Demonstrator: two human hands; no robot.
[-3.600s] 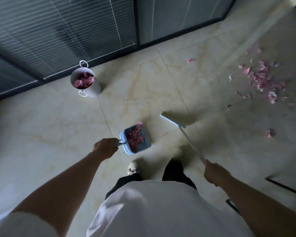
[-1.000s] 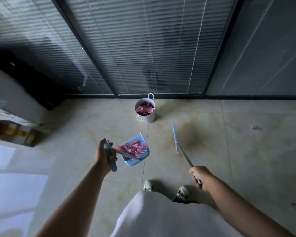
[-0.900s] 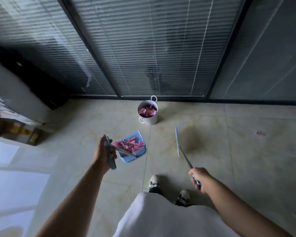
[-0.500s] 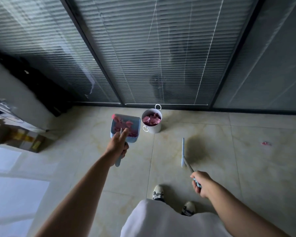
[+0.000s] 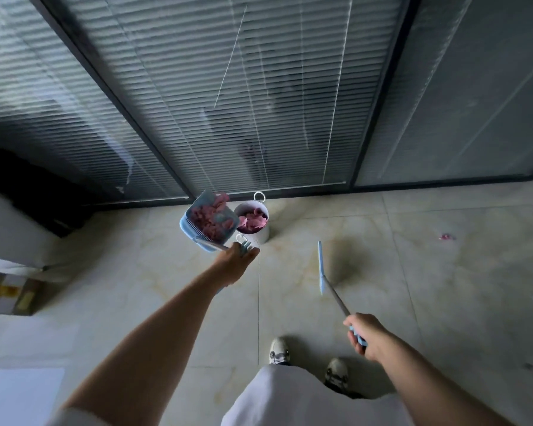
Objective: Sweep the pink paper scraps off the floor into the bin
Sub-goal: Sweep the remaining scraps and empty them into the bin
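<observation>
Left hand (image 5: 236, 262) is stretched far forward and grips the handle of the blue dustpan (image 5: 208, 223), fingers wrapped around it. Half a second ago the pan was to the left of the bin and level with it; now it is raised and tilted, and its right edge overlaps the left rim of the white bin (image 5: 253, 224). The pink paper scraps (image 5: 211, 217) are still lying inside the pan, and I cannot tell whether any are falling yet. More pink scraps already lie in the bin, which stands on the pale tiled floor (image 5: 166, 287) just in front of the dark frame of the glass wall with blinds (image 5: 228, 103).

Right hand (image 5: 362, 332) stays low near the body, clenched around the blue end of the broom (image 5: 321, 269) handle. The broom head is turned on its edge near the floor, to the right of the bin and apart from it, almost as before.

One pink scrap (image 5: 445, 237) remains on the floor far to the right. Two shoes (image 5: 279, 352) show below, near the white clothing. A cardboard box (image 5: 10, 295) sits at the left edge.
</observation>
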